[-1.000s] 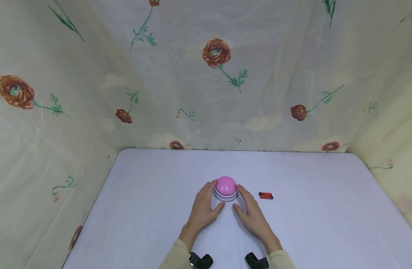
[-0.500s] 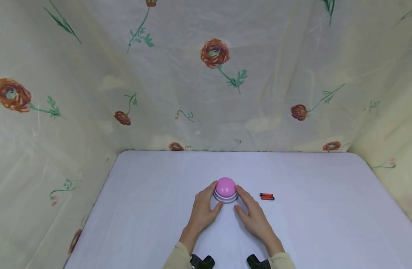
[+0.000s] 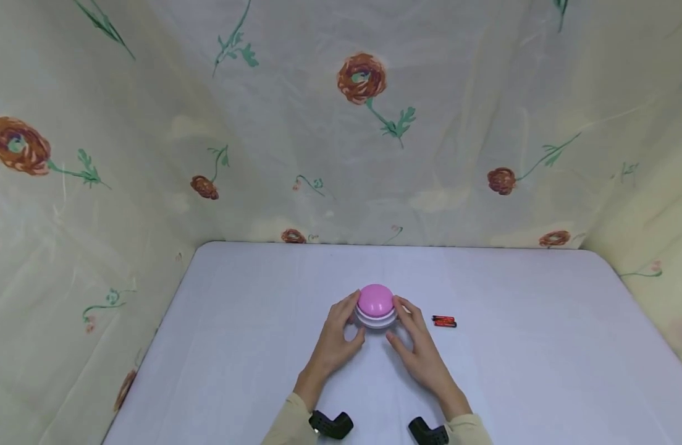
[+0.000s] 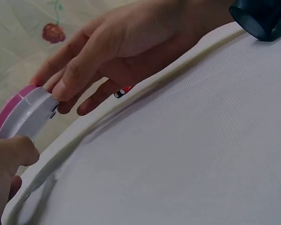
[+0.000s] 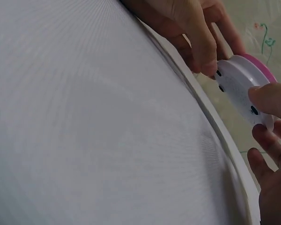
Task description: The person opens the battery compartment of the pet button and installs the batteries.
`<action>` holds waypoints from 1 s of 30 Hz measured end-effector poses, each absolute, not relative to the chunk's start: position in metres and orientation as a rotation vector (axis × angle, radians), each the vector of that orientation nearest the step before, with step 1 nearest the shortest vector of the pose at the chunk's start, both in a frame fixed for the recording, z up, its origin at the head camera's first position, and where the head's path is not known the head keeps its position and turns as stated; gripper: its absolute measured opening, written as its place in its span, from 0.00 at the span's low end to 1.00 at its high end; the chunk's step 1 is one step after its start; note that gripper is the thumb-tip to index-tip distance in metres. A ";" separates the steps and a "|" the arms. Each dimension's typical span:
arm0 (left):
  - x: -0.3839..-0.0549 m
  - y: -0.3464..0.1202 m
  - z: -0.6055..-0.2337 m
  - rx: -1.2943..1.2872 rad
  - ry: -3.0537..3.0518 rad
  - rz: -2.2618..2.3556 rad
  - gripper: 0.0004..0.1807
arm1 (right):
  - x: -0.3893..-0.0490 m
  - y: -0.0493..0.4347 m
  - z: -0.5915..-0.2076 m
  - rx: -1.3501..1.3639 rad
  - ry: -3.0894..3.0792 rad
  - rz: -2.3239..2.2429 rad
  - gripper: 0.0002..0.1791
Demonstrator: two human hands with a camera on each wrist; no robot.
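A round push button (image 3: 375, 300) with a glossy pink dome on a white base is held between both hands, near the middle of the table. My left hand (image 3: 332, 341) grips its left side and my right hand (image 3: 422, 351) its right side, with thumbs toward the near edge. In the right wrist view the button (image 5: 238, 88) is tipped, showing its white underside with small black feet. The left wrist view shows the base (image 4: 30, 112) raised off the white surface, a thumb at its rim.
Red-and-black batteries (image 3: 444, 321) lie side by side to the right of the button. A white cloth covers the table (image 3: 252, 309). Flower-printed curtains (image 3: 430, 123) stand behind and at both sides. Black devices (image 3: 331, 425) sit at the wrists.
The button looks slightly raised, and the fingers are drawn closer round its base. The whole scene has shifted a little with the head. The batteries stay in place on the table.
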State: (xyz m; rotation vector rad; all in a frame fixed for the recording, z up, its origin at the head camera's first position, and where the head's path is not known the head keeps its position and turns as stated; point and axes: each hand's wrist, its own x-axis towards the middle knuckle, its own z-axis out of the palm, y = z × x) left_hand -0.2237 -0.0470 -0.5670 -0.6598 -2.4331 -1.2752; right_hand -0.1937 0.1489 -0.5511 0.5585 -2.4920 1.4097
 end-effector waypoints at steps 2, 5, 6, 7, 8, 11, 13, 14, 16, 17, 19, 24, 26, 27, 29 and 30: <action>-0.225 -0.047 -0.568 -0.677 -2.406 -1.251 0.43 | -0.194 0.149 -0.552 0.572 -2.457 1.407 0.39; -0.226 -0.048 -0.568 -0.696 -2.355 -1.232 0.41 | -0.194 0.148 -0.550 0.571 -2.427 1.396 0.37; -0.226 -0.048 -0.568 -0.700 -2.337 -1.233 0.40 | -0.194 0.147 -0.549 0.569 -2.421 1.389 0.36; -0.227 -0.048 -0.568 -0.704 -2.324 -1.233 0.39 | -0.193 0.146 -0.546 0.566 -2.411 1.395 0.36; -0.227 -0.048 -0.567 -0.709 -2.313 -1.233 0.38 | -0.191 0.145 -0.542 0.559 -2.405 1.399 0.35; -0.226 -0.047 -0.565 -0.724 -2.310 -1.215 0.35 | -0.186 0.143 -0.527 0.526 -2.389 1.427 0.32; -0.226 -0.046 -0.564 -0.729 -2.322 -1.178 0.34 | -0.182 0.142 -0.519 0.494 -2.394 1.458 0.30; -0.225 -0.046 -0.564 -0.728 -2.323 -1.157 0.34 | -0.180 0.142 -0.516 0.480 -2.401 1.470 0.30; -0.223 -0.046 -0.564 -0.710 -2.327 -1.114 0.34 | -0.178 0.142 -0.514 0.468 -2.413 1.491 0.28; -0.223 -0.046 -0.565 -0.696 -2.325 -1.100 0.34 | -0.177 0.142 -0.513 0.461 -2.417 1.505 0.28; -0.222 -0.047 -0.566 -0.668 -2.312 -1.094 0.33 | -0.176 0.142 -0.515 0.466 -2.405 1.526 0.28; -0.221 -0.046 -0.565 -0.588 -2.328 -1.223 0.27 | -0.176 0.144 -0.517 0.464 -2.365 1.580 0.29; -0.220 -0.046 -0.564 -0.561 -2.331 -1.284 0.26 | -0.177 0.145 -0.515 0.451 -2.363 1.610 0.28; -0.220 -0.046 -0.564 -0.555 -2.325 -1.314 0.25 | -0.177 0.145 -0.515 0.454 -2.364 1.618 0.28; -0.220 -0.046 -0.564 -0.553 -2.306 -1.354 0.24 | -0.179 0.146 -0.515 0.471 -2.353 1.647 0.27; -0.221 -0.046 -0.564 -0.555 -2.298 -1.365 0.24 | -0.179 0.146 -0.515 0.477 -2.347 1.665 0.27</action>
